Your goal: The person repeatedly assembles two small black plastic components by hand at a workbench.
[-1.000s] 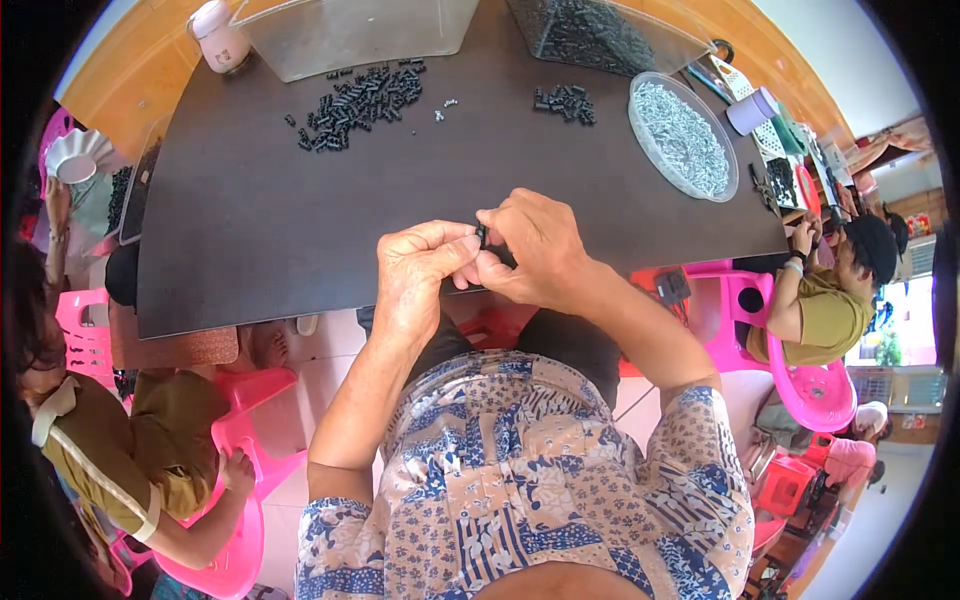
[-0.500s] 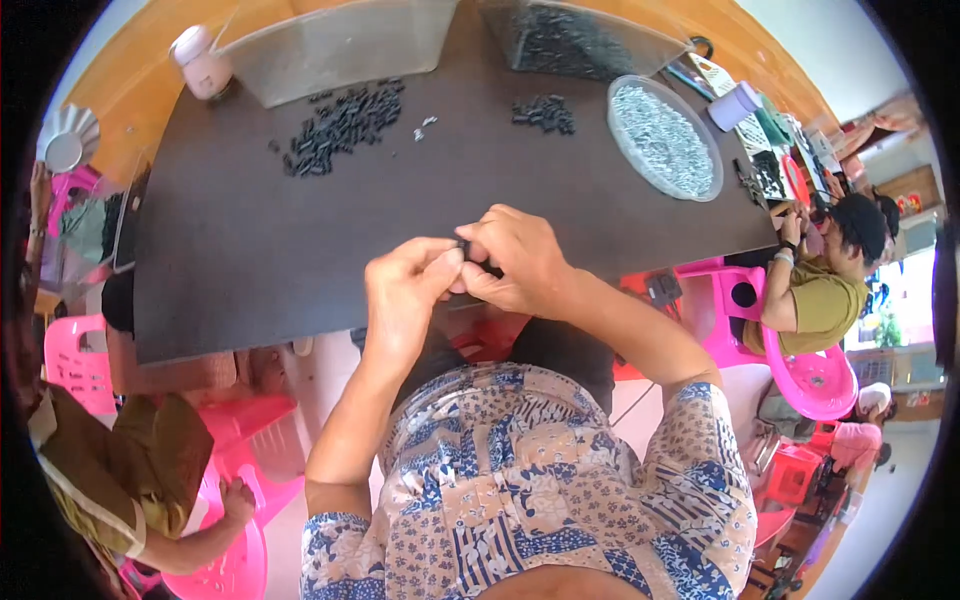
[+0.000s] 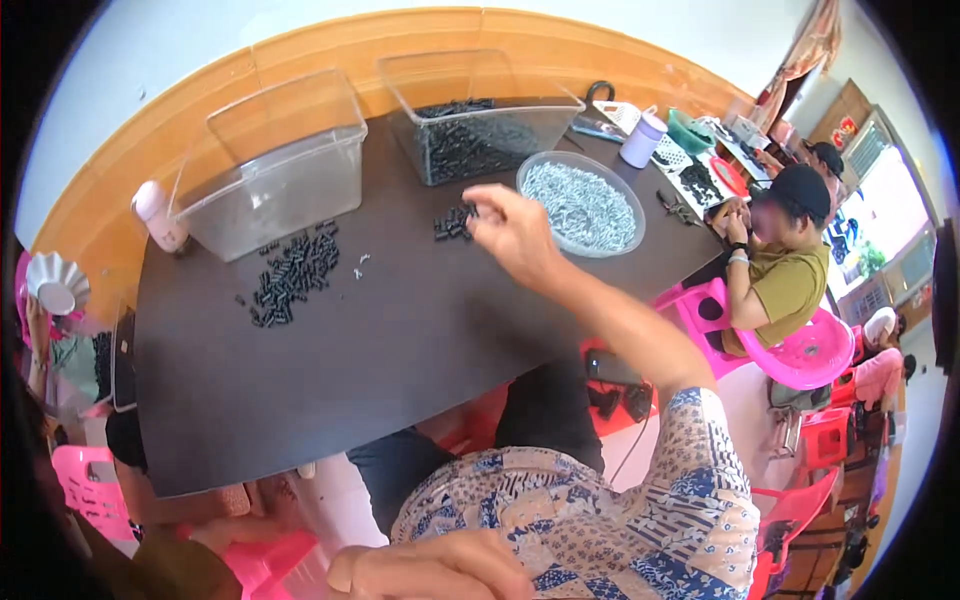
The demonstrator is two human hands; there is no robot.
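Observation:
My right hand (image 3: 512,238) reaches over the table to a small heap of short black ribbed pieces (image 3: 452,223). Its thumb and forefinger are apart at the heap's right end, with black pieces showing between them. Low in the view, close to my body, is my left hand (image 3: 432,570), its fingers bent in; whatever they may hold is hidden. Beside the right hand stands a round clear tub (image 3: 640,232) full of small silvery pieces. A larger heap of black pieces (image 3: 295,278) lies farther left, with a few whitish bits (image 3: 361,266) beside it.
Two clear plastic bins stand at the back, a left bin (image 3: 290,195) and a right bin (image 3: 480,140) holding black pieces. A pink bottle (image 3: 158,215) and a lilac bottle (image 3: 643,138) flank them. A co-worker (image 3: 790,265) sits at the right, near a pink chair (image 3: 805,350).
My hands, together over the table's near edge around a small black piece before, are now apart. The right went forward to the small heap; the left came back toward my body. The view has shifted.

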